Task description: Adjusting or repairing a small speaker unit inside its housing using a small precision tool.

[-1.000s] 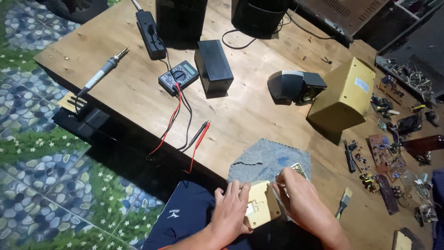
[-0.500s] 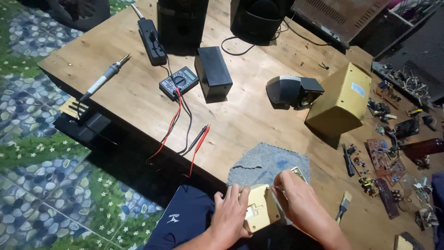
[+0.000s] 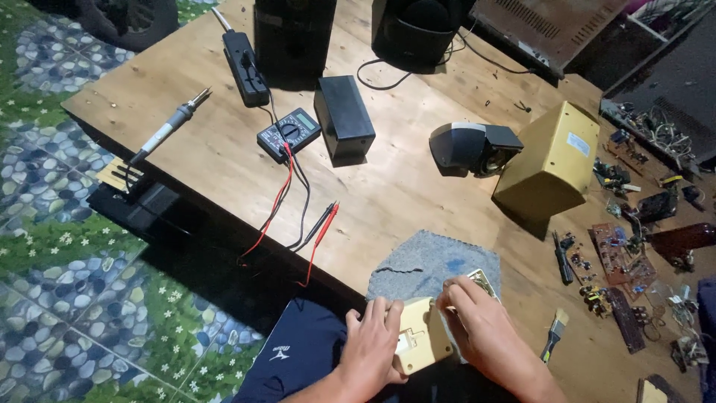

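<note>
Little has shifted since the earlier frame: both the left hand (image 3: 371, 345) and right hand (image 3: 477, 328) clamp the small yellow casing (image 3: 420, 345) at the wooden table (image 3: 209, 160) edge, beside the grey cloth (image 3: 425, 265), where a steady two-handed hold seems wise.

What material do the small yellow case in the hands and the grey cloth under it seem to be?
The small yellow case, held by the left hand and right hand, looks like moulded plastic: smooth, matte, with rounded corners. The grey cloth looks like soft woven or felted fabric: fuzzy surface, limp wavy edges.
</note>
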